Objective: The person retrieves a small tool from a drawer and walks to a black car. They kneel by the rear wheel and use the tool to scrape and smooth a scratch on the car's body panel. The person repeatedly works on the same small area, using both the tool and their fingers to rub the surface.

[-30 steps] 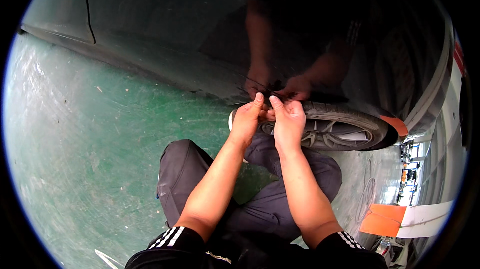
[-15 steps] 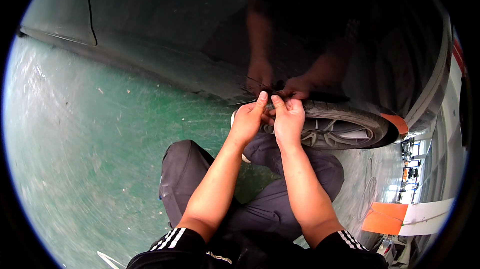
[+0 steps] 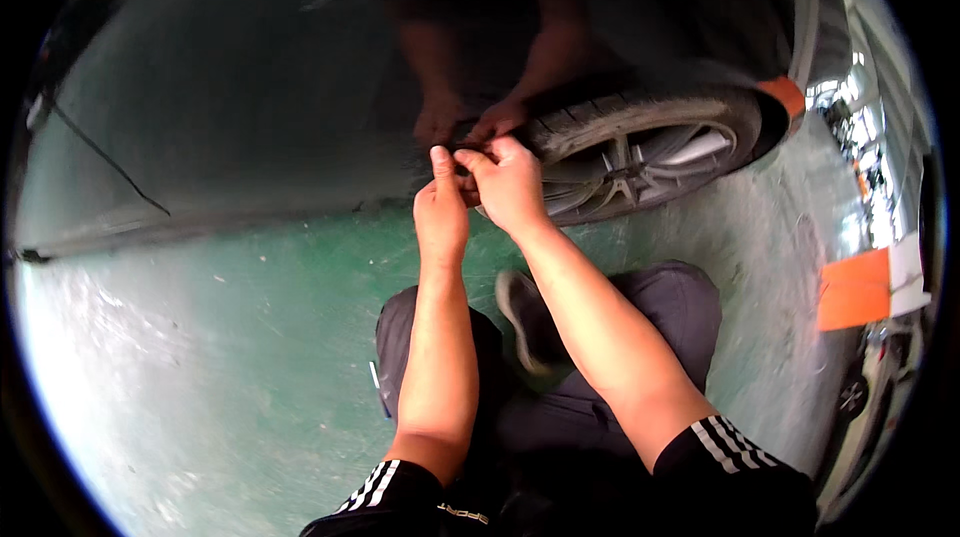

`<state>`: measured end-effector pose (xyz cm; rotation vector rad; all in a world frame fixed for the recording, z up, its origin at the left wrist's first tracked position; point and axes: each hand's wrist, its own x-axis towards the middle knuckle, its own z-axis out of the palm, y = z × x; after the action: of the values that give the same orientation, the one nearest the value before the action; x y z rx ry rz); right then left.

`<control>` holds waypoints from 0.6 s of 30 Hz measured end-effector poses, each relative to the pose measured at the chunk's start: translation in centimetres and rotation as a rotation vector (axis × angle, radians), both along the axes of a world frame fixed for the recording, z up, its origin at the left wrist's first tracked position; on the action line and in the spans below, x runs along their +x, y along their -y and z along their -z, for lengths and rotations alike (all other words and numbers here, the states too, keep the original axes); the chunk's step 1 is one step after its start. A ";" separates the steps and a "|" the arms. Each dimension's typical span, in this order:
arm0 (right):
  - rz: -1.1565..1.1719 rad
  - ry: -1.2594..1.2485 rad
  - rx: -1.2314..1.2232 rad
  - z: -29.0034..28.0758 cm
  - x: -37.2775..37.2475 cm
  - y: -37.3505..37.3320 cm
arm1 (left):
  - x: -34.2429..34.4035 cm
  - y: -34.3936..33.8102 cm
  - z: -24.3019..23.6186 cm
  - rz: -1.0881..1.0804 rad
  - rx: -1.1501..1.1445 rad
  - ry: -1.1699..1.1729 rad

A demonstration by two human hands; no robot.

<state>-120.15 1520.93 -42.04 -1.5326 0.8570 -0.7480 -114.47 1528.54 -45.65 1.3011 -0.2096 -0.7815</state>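
Both my hands meet at the edge of the wheel arch on a glossy black car body (image 3: 250,107), just left of the tyre (image 3: 590,127). My left hand (image 3: 440,217) has its thumb raised and its fingers curled in toward the arch edge. Beside it, my right hand (image 3: 508,187) bends its thumb and fingers into a pinch at the same spot. Whatever is between the fingers is dark and small, mostly hidden against the black panel. The paintwork mirrors both hands and forearms.
A spoked alloy wheel (image 3: 625,172) stands right of my hands. My bent knees and a shoe (image 3: 525,322) are below, on the green floor (image 3: 250,357). An orange patch (image 3: 783,95) shows past the tyre; an orange and white panel (image 3: 855,290) stands at right.
The view has tilted, so the car and wheel appear turned. My hands remain together at the arch edge, left of the tyre, with the right hand bent further inward.
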 end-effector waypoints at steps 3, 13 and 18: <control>-0.026 -0.024 -0.130 -0.3 -0.6 0.2 | 0.8 -0.5 0.3 0.010 0.085 0.071; -0.076 0.220 -0.096 4.7 -0.2 0.9 | 1.3 -0.7 0.4 -0.018 0.321 0.201; 0.066 0.434 -0.176 6.1 0.5 0.3 | 0.9 -0.9 -0.3 -0.112 0.466 0.246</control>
<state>-119.67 1520.67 -48.11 -1.4217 0.5288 -1.1781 -113.56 1529.48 -45.34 1.8372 -0.1527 -0.5902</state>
